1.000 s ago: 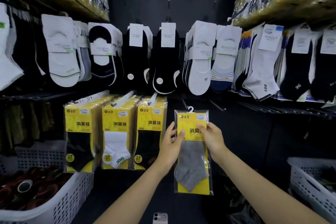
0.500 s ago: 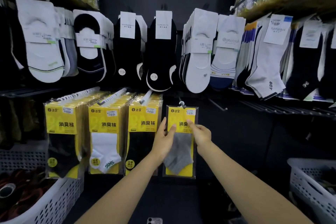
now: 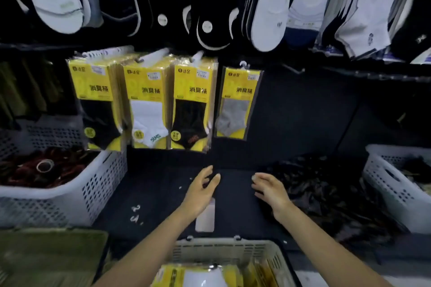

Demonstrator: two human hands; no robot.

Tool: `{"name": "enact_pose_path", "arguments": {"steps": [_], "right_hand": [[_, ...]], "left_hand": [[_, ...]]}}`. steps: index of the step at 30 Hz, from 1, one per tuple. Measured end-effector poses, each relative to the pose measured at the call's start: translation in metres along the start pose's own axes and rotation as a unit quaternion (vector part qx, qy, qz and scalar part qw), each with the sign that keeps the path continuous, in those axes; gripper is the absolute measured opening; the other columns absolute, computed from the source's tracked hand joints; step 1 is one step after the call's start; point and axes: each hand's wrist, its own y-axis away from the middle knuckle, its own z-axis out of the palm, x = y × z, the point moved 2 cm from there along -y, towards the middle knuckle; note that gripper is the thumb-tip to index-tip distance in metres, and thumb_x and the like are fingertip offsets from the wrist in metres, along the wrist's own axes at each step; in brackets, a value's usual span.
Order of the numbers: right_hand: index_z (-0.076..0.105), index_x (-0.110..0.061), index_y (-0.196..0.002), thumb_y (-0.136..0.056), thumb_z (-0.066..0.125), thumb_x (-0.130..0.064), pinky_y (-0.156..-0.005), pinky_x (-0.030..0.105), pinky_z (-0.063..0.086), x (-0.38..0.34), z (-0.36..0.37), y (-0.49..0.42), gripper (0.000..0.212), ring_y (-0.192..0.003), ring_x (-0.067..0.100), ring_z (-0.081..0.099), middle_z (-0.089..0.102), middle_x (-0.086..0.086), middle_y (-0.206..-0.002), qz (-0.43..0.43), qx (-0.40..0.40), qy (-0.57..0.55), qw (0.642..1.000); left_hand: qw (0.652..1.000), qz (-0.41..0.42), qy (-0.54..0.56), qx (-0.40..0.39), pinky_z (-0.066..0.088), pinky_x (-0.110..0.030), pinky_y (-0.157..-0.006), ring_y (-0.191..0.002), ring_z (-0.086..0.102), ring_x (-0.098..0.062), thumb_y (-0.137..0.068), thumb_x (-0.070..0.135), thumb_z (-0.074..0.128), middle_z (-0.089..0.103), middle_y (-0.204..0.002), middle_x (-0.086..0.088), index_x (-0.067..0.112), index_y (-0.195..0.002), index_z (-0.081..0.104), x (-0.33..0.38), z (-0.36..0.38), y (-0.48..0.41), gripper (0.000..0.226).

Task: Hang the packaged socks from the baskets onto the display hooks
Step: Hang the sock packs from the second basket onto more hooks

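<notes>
Head view, four hooks (image 3: 243, 64) of sock packs (image 3: 238, 102), three baskets (image 3: 70, 193), two hands (image 3: 200, 191) (image 3: 270, 190)

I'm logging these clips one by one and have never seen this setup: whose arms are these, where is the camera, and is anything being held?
There is no machine here. These are a person's two bare arms, filmed by one wide-angle camera worn on the head, looking forward and down. The left hand and right hand hold nothing and hover with relaxed fingers over a dark shelf. Ahead hang three stacks of yellow sock packs, and to their right a single grey-sock pack. A near basket at the bottom edge holds more packs. A left white basket and a right white basket stand at the sides.
</notes>
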Motion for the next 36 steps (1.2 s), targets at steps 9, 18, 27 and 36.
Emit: {"name": "enact_pose_path", "arguments": {"steps": [9,18,27,36], "right_hand": [[0.062,-0.006,-0.083,-0.089,0.065,-0.014,-0.09,0.038,0.045,0.2,-0.012,0.093,0.01,-0.097,0.028,0.057,0.063,0.019,-0.11,0.192,-0.009,0.119,0.974],[0.04,-0.003,-0.142,-0.092,0.061,-0.027,-0.081,0.011,0.045,0.242,0.003,0.103,0.059,-0.121,0.022,0.054,0.045,0.014,-0.144,0.225,-0.138,0.153,0.952],[0.051,-0.006,-0.133,-0.089,0.065,-0.034,-0.106,0.049,0.04,0.243,0.039,0.085,0.054,-0.128,0.032,0.047,0.05,0.012,-0.14,0.27,-0.115,0.082,0.953],[0.037,-0.014,-0.142,-0.092,0.061,-0.033,-0.106,0.05,0.037,0.233,0.052,0.084,0.058,-0.131,0.032,0.043,0.042,0.007,-0.146,0.242,-0.075,-0.003,0.967]], "left_hand": [[0.973,-0.197,-0.115,0.046,0.037,-0.03,-0.102,-0.125,0.045,-0.02,-0.095,0.029,0.054,0.044,-0.143,-0.007,0.011,-0.137,0.044,-0.185,-0.015,0.156,0.047],[0.936,-0.272,-0.223,-0.01,0.027,-0.045,-0.113,-0.139,0.029,-0.029,-0.095,0.049,0.043,0.028,-0.154,-0.008,0.017,-0.148,0.027,-0.23,-0.029,0.195,0.064],[0.933,-0.318,-0.166,-0.002,0.028,-0.045,-0.109,-0.138,0.029,-0.03,-0.093,0.054,0.041,0.029,-0.153,-0.007,0.022,-0.148,0.025,-0.23,-0.026,0.19,0.065],[0.916,-0.359,0.024,0.176,0.031,-0.041,-0.107,-0.133,0.036,-0.032,-0.091,0.041,0.056,0.036,-0.147,-0.016,0.005,-0.145,0.027,-0.198,-0.016,0.18,0.071]]}}
